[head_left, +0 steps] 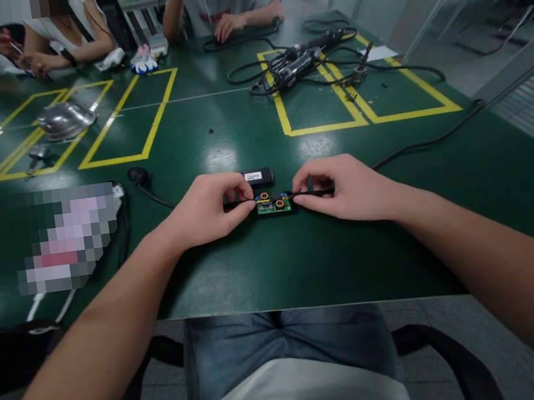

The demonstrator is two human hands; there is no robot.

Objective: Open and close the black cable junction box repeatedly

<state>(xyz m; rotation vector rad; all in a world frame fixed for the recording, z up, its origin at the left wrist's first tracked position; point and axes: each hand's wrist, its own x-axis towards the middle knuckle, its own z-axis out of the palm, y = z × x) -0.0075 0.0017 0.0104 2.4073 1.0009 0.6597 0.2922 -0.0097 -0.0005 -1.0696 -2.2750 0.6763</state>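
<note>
A small green circuit board [274,206] with two copper coils lies in a black case half on the green table, between my hands. My left hand [214,208] pinches the black cable at the board's left end. At the right end, my right hand [339,189] pinches another black cable between thumb and fingers. Thin blue and yellow wires show where the cables meet the board. Just behind the board sits a black ribbed cover [259,177] with a white label.
A black plug [138,175] lies left of my left hand, near a blurred-out item [75,238]. Farther back are a metal bowl [65,119], black tools with tangled cables [296,67], gloves [143,60] and yellow tape outlines. Several people sit across the table.
</note>
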